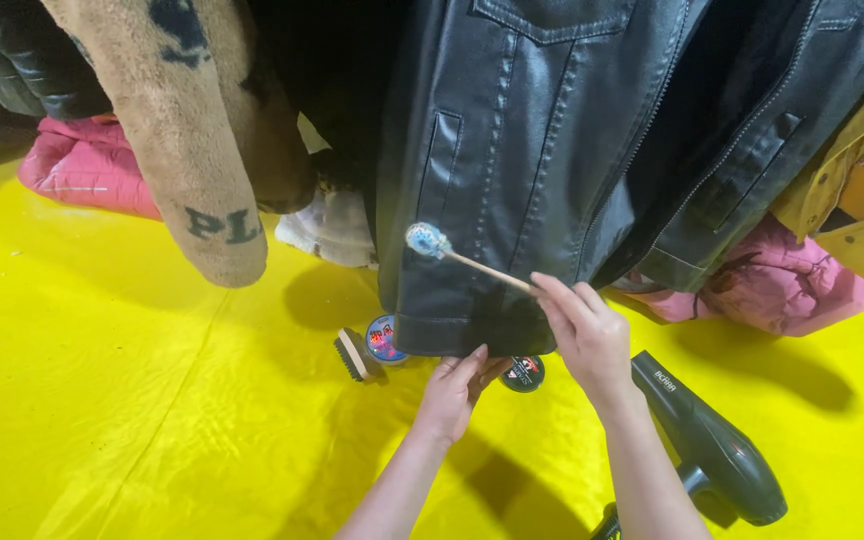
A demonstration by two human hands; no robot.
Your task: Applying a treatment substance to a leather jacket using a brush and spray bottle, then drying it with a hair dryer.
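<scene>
From my seat I see a black leather jacket hanging in front of me, its hem just above a yellow sheet that covers the surface below. My right hand is closed in a pinch on the end of a thin wooden stick. The stick slants up and to the left, and its blue, foamy tip rests on the jacket's front panel, below the slit pocket. My left hand reaches up to the jacket's lower hem with its fingers curled at the edge; I cannot tell whether it grips the leather or only touches it.

Just beside the left hand, a small round black tin lies on the sheet, partly under the hem. Further left sit another round tin with a blue top and a small brush, touching or nearly so. A black hair dryer lies to the right of my right forearm. A tan fleece sleeve hangs on the left, with pink clothing behind it and more pink fabric on the right.
</scene>
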